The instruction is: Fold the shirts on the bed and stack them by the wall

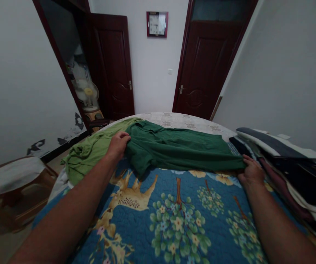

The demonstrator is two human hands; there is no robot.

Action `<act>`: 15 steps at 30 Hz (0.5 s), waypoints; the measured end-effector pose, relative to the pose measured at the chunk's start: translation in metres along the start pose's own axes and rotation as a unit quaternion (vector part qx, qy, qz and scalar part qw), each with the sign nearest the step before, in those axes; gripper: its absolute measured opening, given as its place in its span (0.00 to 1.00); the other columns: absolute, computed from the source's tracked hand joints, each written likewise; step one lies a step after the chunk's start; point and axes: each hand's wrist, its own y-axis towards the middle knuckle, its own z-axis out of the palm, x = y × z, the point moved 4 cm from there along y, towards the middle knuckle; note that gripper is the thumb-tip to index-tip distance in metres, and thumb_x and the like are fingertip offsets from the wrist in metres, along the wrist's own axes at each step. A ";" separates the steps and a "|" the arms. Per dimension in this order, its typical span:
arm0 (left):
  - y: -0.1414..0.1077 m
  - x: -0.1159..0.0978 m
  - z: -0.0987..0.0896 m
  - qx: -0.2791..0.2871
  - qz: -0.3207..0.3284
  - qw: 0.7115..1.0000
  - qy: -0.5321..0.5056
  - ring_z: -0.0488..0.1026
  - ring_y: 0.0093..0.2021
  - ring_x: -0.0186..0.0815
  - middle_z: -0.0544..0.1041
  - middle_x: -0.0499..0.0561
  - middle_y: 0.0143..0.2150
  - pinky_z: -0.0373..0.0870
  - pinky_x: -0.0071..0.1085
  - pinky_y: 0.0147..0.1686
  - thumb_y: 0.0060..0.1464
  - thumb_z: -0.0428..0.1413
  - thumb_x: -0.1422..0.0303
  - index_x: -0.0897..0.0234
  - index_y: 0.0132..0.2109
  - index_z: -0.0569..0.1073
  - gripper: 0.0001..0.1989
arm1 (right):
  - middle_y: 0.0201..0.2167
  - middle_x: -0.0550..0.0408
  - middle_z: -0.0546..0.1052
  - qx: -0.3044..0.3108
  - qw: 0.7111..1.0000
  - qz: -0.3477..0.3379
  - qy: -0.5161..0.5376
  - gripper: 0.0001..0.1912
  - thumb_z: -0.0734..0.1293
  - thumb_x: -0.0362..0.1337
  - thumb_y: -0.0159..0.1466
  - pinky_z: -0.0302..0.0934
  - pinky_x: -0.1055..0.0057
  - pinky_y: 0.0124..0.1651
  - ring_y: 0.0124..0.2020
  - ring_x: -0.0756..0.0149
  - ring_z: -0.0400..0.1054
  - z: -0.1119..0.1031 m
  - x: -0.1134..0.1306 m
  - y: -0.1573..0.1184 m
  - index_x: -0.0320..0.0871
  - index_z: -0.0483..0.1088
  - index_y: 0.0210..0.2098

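Note:
Dark green trousers (179,146) lie stretched sideways across the far part of a blue patterned quilt (185,220). My left hand (118,144) pinches their left end near the waist, thumb and fingers together on the cloth. At the right end, my right hand (252,171) grips the near corner of a leg, its fingertips partly hidden by the fabric. A crumpled light green garment (90,150) lies to the left, partly behind my left hand and forearm.
Stacked folded clothes (292,165) stand at the right edge, beside my right forearm. A white patterned cover (199,123) shows behind the trousers. A stool (12,176) is at the lower left. Beyond are two dark red doors, a wall clock (157,24) and a fan (88,91).

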 end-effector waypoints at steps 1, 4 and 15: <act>-0.003 0.003 0.000 0.003 -0.017 1.000 0.007 0.69 0.29 0.35 0.75 0.47 0.30 0.65 0.30 0.28 0.44 0.61 0.61 0.61 0.39 0.75 0.14 | 0.31 0.60 0.78 0.001 1.000 -0.001 -0.007 0.16 0.72 0.32 0.47 0.72 0.68 0.37 0.31 0.67 0.72 0.001 0.001 -0.003 0.42 0.79 0.36; -0.014 0.011 -0.005 0.009 -0.044 0.999 0.025 0.71 0.29 0.37 0.75 0.48 0.30 0.65 0.30 0.28 0.45 0.61 0.57 0.61 0.39 0.75 0.16 | 0.30 0.59 0.78 0.005 0.999 0.001 -0.032 0.18 0.72 0.34 0.46 0.71 0.68 0.36 0.30 0.66 0.71 0.003 0.002 -0.009 0.42 0.79 0.38; -0.087 0.015 -0.009 0.170 -0.033 0.980 0.095 0.78 0.37 0.44 0.82 0.54 0.34 0.70 0.33 0.32 0.46 0.65 0.57 0.61 0.34 0.76 0.13 | 0.26 0.62 0.68 0.082 0.912 -0.152 -0.372 0.29 0.73 0.42 0.53 0.63 0.62 0.43 0.30 0.62 0.63 0.004 0.026 -0.052 0.41 0.81 0.54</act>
